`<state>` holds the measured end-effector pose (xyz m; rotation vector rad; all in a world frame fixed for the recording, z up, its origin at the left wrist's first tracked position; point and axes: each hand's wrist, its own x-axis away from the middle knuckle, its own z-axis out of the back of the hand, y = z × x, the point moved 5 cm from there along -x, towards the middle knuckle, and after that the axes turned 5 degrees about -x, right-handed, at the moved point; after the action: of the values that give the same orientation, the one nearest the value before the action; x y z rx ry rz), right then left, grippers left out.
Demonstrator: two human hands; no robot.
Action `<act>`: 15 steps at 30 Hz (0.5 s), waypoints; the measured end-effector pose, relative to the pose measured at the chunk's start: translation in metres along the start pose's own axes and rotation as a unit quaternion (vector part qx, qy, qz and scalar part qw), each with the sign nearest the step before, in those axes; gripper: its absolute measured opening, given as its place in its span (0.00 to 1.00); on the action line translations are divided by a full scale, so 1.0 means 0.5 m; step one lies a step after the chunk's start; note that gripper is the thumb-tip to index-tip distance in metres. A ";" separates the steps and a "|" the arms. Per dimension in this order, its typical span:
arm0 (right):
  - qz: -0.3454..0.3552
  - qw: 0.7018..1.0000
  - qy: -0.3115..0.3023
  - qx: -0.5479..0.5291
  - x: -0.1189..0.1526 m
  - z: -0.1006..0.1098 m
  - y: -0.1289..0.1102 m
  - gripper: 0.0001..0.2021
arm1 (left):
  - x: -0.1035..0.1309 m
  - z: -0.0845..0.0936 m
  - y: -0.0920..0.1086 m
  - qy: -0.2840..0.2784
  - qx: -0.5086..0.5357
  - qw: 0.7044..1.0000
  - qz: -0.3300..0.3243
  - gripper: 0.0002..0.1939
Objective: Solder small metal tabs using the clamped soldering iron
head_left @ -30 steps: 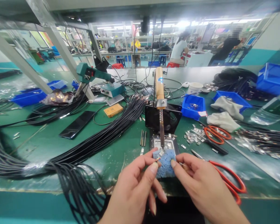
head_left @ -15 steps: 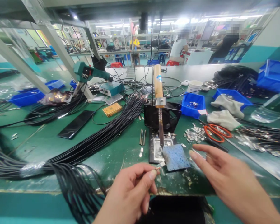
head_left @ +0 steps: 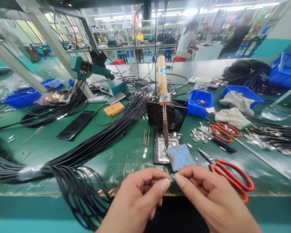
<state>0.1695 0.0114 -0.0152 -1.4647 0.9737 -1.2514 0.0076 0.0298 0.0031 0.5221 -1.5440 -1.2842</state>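
Observation:
Over the front edge of the bench, my left hand (head_left: 142, 195) and my right hand (head_left: 205, 197) meet fingertip to fingertip. Both pinch a small metal connector (head_left: 172, 178), mostly covered by the fingers and thumbs. Just beyond them lies a blue sponge (head_left: 180, 157), partly over a metal tray (head_left: 161, 155). A soldering iron (head_left: 163, 77) with a wooden handle points down, its tip close to the tray and sponge. Red-handled scissors (head_left: 229, 174) rest right of my right hand, blades towards the sponge.
A thick bundle of black cables (head_left: 94, 147) crosses the left side. Behind the tray stands a black fan (head_left: 178, 115). Loose metal pieces (head_left: 200, 133), another pair of red scissors (head_left: 225, 131), gloves (head_left: 232, 118) and a blue bin (head_left: 200, 103) lie to the right.
My right hand has moved left from over the scissors, uncovering them, and now pinches the connector alongside my left hand. The whole view has shifted slightly.

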 end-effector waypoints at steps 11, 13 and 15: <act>-0.007 0.998 0.043 -0.041 0.015 -0.011 -0.016 0.14 | -0.004 -0.011 0.005 -0.012 0.072 0.997 -0.018 0.16; -0.001 0.998 0.048 -0.034 0.015 -0.011 -0.017 0.14 | -0.004 -0.009 0.003 -0.013 0.073 0.997 -0.016 0.16; 0.005 0.998 0.057 -0.025 0.015 -0.010 -0.017 0.15 | -0.004 -0.007 0.000 -0.015 0.077 0.997 -0.012 0.15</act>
<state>0.1655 0.0056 -0.0053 -1.4379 1.0945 -1.3234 0.0116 0.0297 0.0020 0.6236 -1.6744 -1.2009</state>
